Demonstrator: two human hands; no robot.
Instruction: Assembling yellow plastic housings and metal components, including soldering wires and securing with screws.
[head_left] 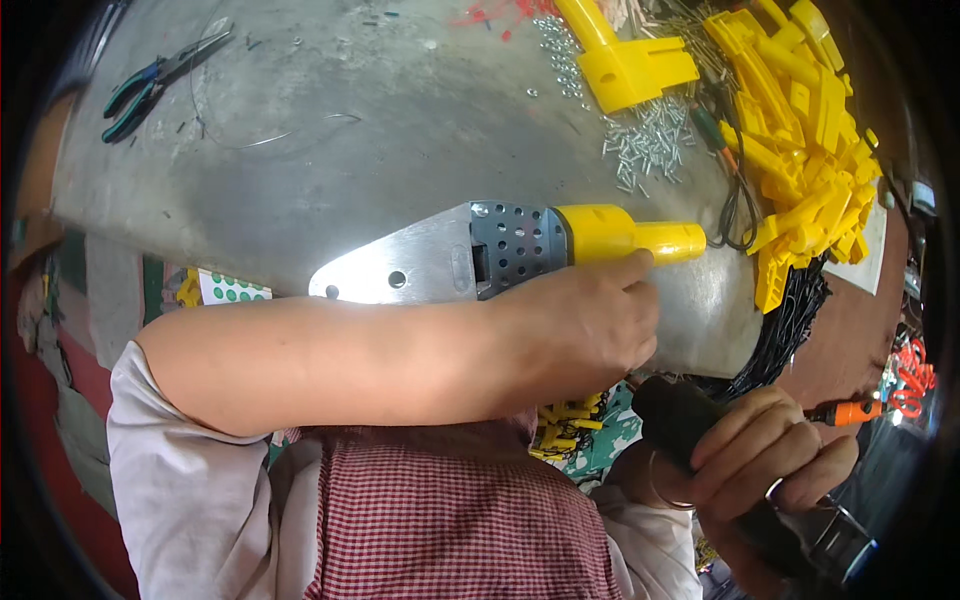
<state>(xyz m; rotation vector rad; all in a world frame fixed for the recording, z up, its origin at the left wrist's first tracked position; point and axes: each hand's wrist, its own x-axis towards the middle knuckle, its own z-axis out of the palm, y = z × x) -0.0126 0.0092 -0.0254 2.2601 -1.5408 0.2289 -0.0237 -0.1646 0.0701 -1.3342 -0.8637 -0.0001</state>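
Observation:
A pipe welding iron (395,265) lies on the grey metal table, its flat silver plate pointing left. Between plate and handle sits a perforated metal guard (515,237); the yellow handle (600,235) points right. My left forearm crosses in front of it. The curled fingers of my left hand (605,320) close at the near side of the handle, touching it; their undersides are hidden. At the lower right, off the table edge, my right hand (760,450) wraps round a black, thick-barrelled power tool (675,410) with a metal piece at its lower end.
Yellow plastic handle shells (800,130) are heaped at the far right, beside loose screws (645,145) and nuts (565,60). Pliers (150,85) and a thin wire (270,140) lie at the left. Black cables (790,325) hang by the right edge, near an orange tool (855,412).

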